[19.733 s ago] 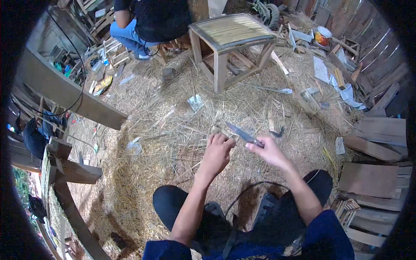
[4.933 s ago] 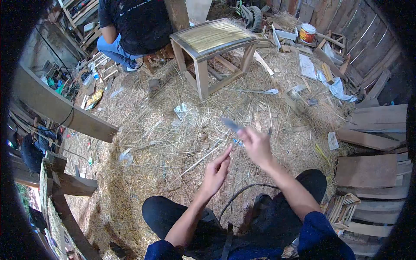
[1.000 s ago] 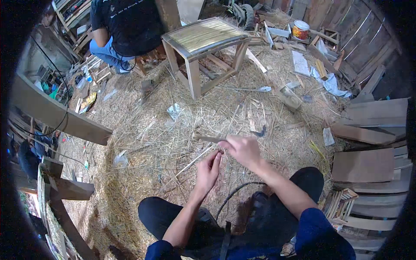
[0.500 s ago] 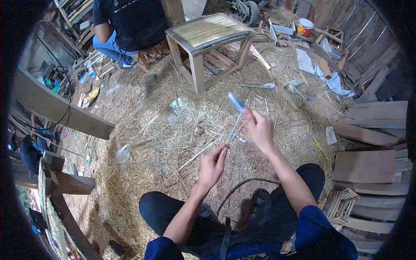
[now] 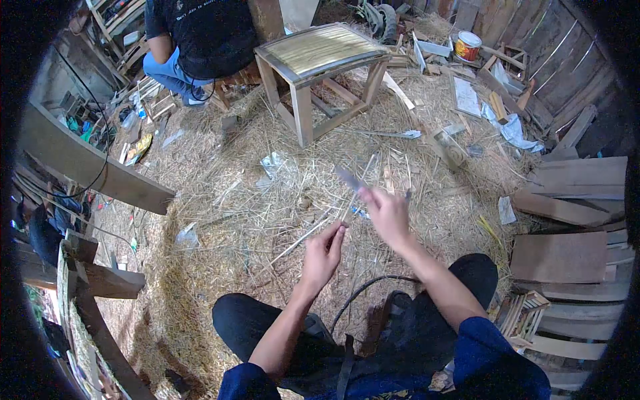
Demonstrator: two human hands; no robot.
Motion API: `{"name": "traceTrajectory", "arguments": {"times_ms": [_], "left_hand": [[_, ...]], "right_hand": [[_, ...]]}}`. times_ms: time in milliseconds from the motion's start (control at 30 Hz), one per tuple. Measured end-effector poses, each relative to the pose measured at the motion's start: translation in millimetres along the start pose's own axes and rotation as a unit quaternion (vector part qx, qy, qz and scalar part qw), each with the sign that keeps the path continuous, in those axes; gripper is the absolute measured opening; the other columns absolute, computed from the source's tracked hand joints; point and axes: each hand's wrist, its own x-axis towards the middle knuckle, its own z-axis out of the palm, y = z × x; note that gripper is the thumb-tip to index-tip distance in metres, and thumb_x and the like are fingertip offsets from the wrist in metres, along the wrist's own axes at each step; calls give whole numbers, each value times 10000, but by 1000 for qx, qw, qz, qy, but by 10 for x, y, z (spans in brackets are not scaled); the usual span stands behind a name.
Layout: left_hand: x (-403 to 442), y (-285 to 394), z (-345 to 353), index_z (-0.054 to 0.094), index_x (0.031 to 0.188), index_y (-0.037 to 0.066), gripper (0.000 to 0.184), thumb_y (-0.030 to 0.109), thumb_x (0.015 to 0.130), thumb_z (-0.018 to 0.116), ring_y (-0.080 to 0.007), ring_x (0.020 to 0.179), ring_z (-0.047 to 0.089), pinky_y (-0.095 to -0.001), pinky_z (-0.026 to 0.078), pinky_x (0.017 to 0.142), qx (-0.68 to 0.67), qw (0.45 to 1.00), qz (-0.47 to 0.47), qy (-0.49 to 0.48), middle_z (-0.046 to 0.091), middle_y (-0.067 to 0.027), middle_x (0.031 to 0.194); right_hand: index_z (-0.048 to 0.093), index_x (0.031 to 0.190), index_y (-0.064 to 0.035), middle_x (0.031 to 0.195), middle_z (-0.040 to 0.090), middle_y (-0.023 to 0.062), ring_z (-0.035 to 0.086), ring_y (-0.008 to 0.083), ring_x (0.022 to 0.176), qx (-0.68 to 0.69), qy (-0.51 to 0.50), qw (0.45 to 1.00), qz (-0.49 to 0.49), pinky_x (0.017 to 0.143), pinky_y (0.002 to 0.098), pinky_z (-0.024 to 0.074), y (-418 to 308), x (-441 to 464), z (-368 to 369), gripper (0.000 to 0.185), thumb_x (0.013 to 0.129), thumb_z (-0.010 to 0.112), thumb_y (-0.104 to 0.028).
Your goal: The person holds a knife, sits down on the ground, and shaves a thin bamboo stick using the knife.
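My right hand (image 5: 387,217) is closed round the handle of a knife, whose grey blade (image 5: 348,177) points up and to the left, slightly blurred. Lower and to the left, my left hand (image 5: 323,257) pinches the near end of a thin strip (image 5: 360,184) that slants up and away, passing close to the blade. The two hands are a short distance apart, over a floor strewn with shavings. A long pale stick (image 5: 301,241) lies on the shavings beside my left hand.
A wooden frame stool with a slatted top (image 5: 323,52) stands ahead. Behind it to the left sits a person in a dark shirt (image 5: 212,33). Planks (image 5: 560,257) lie at the right, a slatted crate (image 5: 525,317) near my knee. A beam (image 5: 100,159) juts in from the left.
My right hand with the knife swung from low beside my left hand up and away, then came slightly back down and left. My left hand stays pinched and has barely moved.
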Motion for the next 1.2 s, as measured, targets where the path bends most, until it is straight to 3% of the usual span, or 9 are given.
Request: {"name": "traceTrajectory", "arguments": {"times_ms": [133, 300, 433, 567, 667, 800, 933, 1100, 1200], "left_hand": [[31, -126, 23, 671, 1134, -21, 231, 121, 964, 606, -146, 675, 668, -304, 517, 634, -5, 998, 56, 35, 684, -264, 843], [20, -58, 10, 674, 1129, -26, 228, 104, 947, 628, -168, 651, 669, -303, 516, 622, 10, 996, 83, 32, 687, -255, 853], [21, -130, 33, 683, 1116, -26, 220, 109, 954, 619, -136, 584, 610, -301, 488, 575, 5, 995, 85, 48, 679, -240, 786], [14, 65, -33, 678, 1126, -31, 237, 128, 969, 598, -115, 527, 511, -310, 442, 522, 28, 999, 33, -3, 648, -224, 704], [11, -41, 19, 669, 1140, -36, 256, 144, 979, 585, -114, 522, 464, -322, 429, 514, 6, 999, 54, 9, 622, -206, 661], [43, -131, 23, 667, 1148, -32, 260, 148, 981, 581, -126, 617, 598, -320, 480, 580, -39, 995, 87, 42, 682, -232, 799], [16, 33, -49, 667, 1132, -40, 268, 164, 984, 580, -148, 732, 670, -316, 526, 677, 19, 999, 32, -17, 710, -232, 895], [4, -88, -20, 645, 1172, -55, 302, 181, 1012, 544, -84, 878, 588, -265, 489, 794, -68, 998, -13, -9, 704, -107, 932], [35, -55, -53, 656, 1149, -43, 273, 161, 993, 565, -122, 730, 614, -312, 505, 703, -24, 998, 46, 20, 711, -173, 863]], "right_hand": [[621, 739, -134, 469, 501, -13, 395, 87, 341, -91, -11, 991, -100, 312, 282, 273, 65, 43, 17, 469, 1015, 457, -475], [710, 922, -95, 458, 468, -32, 391, 60, 359, 5, 30, 998, 52, 316, 269, 262, 113, 128, -51, 445, 1035, 442, -431], [707, 915, -93, 468, 484, -43, 421, 64, 372, -66, 51, 990, -115, 325, 271, 293, 46, -55, 88, 469, 1031, 437, -459], [677, 828, -102, 482, 486, -50, 424, 89, 381, 43, -5, 995, 86, 357, 266, 288, 81, 163, -125, 463, 1031, 447, -448], [684, 869, -114, 485, 506, -14, 369, 82, 337, 64, 19, 994, 87, 308, 267, 295, -22, 70, -50, 400, 1037, 456, -397], [680, 808, -76, 476, 464, -23, 416, 90, 381, -27, 22, 992, -122, 354, 290, 288, -17, -66, 97, 481, 1030, 456, -440], [650, 773, -110, 484, 519, 4, 452, 120, 372, 53, 41, 995, 80, 358, 293, 329, 96, 234, -144, 441, 1029, 463, -416], [664, 780, -130, 479, 504, -2, 410, 107, 365, 14, -67, 998, -7, 347, 292, 297, -99, -140, 118, 415, 1022, 480, -413], [704, 889, -80, 485, 497, 8, 408, 128, 359, -68, -47, 994, -72, 348, 306, 288, 7, 4, 4, 360, 1035, 487, -327]]}}
